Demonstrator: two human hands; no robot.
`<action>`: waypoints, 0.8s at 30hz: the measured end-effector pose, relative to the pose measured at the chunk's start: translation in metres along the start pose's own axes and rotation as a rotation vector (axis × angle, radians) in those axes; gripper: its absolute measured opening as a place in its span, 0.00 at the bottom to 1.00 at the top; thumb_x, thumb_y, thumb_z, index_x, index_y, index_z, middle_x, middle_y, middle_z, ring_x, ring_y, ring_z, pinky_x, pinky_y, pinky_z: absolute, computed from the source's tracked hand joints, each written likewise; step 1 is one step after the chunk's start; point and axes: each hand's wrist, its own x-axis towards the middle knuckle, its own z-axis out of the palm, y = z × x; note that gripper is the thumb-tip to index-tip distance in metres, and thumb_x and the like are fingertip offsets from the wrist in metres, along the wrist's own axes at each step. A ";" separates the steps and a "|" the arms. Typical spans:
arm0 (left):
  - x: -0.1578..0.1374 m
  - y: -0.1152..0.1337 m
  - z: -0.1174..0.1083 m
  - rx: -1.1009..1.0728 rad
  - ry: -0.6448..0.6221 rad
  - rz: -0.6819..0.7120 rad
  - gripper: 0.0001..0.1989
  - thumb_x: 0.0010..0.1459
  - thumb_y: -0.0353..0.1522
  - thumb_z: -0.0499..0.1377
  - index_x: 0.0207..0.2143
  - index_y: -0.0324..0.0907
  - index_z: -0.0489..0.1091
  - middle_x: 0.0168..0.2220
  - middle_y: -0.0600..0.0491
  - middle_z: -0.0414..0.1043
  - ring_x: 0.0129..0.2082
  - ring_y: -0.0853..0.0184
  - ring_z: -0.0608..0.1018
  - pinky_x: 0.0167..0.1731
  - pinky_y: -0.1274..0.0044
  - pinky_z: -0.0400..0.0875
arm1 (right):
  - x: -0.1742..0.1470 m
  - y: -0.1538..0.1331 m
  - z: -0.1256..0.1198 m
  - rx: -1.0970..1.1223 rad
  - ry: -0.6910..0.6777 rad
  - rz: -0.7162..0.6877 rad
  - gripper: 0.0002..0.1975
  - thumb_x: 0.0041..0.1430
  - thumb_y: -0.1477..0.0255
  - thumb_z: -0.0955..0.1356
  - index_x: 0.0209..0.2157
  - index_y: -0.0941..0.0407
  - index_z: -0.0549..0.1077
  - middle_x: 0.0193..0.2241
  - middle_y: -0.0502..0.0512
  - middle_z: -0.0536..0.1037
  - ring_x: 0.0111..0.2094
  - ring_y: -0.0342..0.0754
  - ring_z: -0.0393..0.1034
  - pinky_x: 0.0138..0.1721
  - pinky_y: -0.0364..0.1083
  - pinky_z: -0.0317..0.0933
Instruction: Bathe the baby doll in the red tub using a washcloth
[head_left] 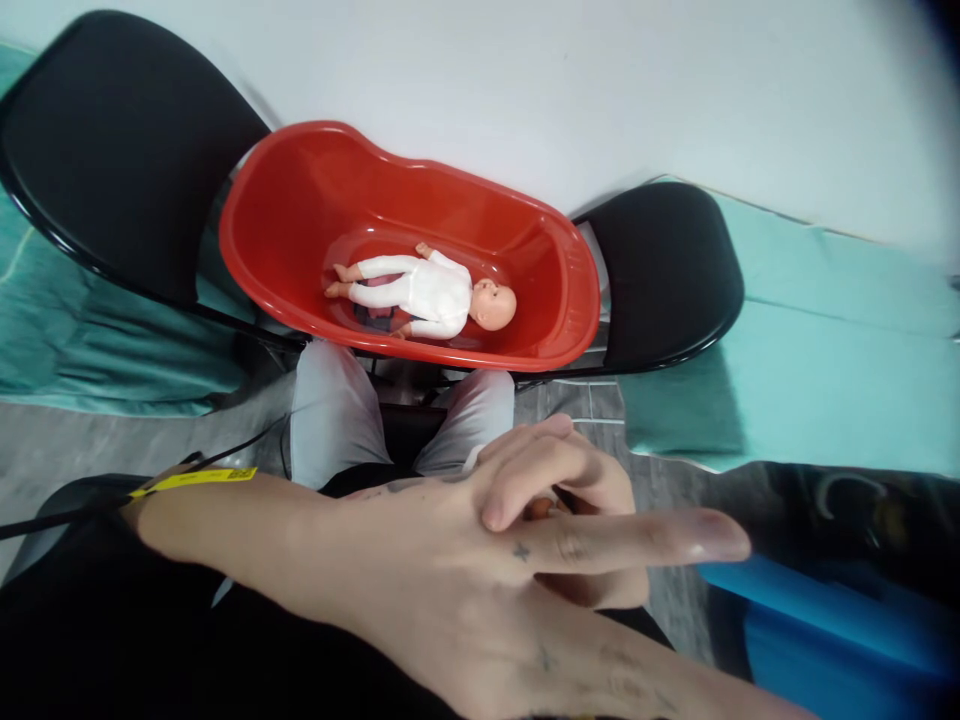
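Note:
Close to the camera, my left hand (457,590) reaches in from the left with its back up. Two of its fingers stretch out to the right. My right hand (577,470) lies against it, mostly hidden behind, with bent fingers folded over the left hand's fingers and back. A small orange-brown patch shows between the fingers; I cannot make out what it is. Beyond my hands stands a red baby bathtub (450,180). A baby doll (439,297) in white clothing lies on its back in the tub, head to the right. Neither hand touches doll or tub.
The tub sits between two black chairs (120,160) (667,275). Green cloths (817,340) lie at both sides. My light-trousered knees (337,410) are under the tub's near edge. A yellow wristband (202,480) and a black cable (52,522) are at my left wrist.

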 end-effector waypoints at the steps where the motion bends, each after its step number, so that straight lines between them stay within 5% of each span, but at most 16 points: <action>1: -0.002 0.003 0.003 -0.032 0.085 -0.062 0.28 0.78 0.42 0.51 0.76 0.74 0.61 0.76 0.86 0.55 0.80 0.64 0.58 0.64 0.85 0.73 | 0.007 0.001 -0.005 -0.020 -0.034 0.016 0.16 0.58 0.53 0.80 0.28 0.50 0.81 0.32 0.60 0.81 0.42 0.63 0.84 0.24 0.53 0.74; 6: -0.006 0.012 0.011 -0.184 0.278 -0.167 0.27 0.81 0.41 0.41 0.72 0.67 0.70 0.71 0.82 0.64 0.77 0.70 0.63 0.73 0.80 0.56 | 0.045 0.010 -0.030 -0.153 -0.231 0.000 0.14 0.53 0.55 0.81 0.27 0.48 0.81 0.30 0.61 0.81 0.45 0.65 0.85 0.24 0.53 0.74; 9: -0.006 0.013 0.013 -0.266 0.305 -0.133 0.26 0.81 0.39 0.45 0.72 0.60 0.73 0.71 0.81 0.65 0.78 0.64 0.63 0.79 0.73 0.48 | 0.041 0.021 -0.031 -0.187 -0.078 -0.036 0.18 0.56 0.53 0.80 0.24 0.50 0.80 0.27 0.60 0.80 0.44 0.62 0.85 0.25 0.50 0.72; 12: -0.010 0.015 0.017 -0.301 0.361 -0.118 0.23 0.79 0.39 0.52 0.70 0.56 0.76 0.73 0.73 0.65 0.79 0.59 0.62 0.80 0.67 0.55 | 0.031 0.036 -0.027 -0.091 0.028 -0.183 0.21 0.61 0.52 0.77 0.23 0.52 0.79 0.27 0.59 0.81 0.43 0.58 0.85 0.26 0.47 0.70; 18: -0.018 0.017 0.017 -0.297 0.373 -0.042 0.19 0.75 0.44 0.59 0.60 0.57 0.85 0.74 0.67 0.66 0.80 0.48 0.61 0.75 0.61 0.67 | 0.063 0.049 -0.041 0.497 -0.971 -0.702 0.15 0.71 0.67 0.69 0.29 0.52 0.81 0.32 0.54 0.84 0.36 0.51 0.86 0.26 0.42 0.74; 24: -0.021 0.013 -0.002 -0.389 0.244 -0.040 0.20 0.76 0.46 0.55 0.60 0.62 0.84 0.73 0.69 0.68 0.79 0.53 0.63 0.73 0.63 0.71 | 0.080 0.010 -0.044 0.100 -0.944 -0.418 0.11 0.71 0.60 0.73 0.42 0.50 0.87 0.27 0.55 0.83 0.26 0.47 0.80 0.25 0.42 0.74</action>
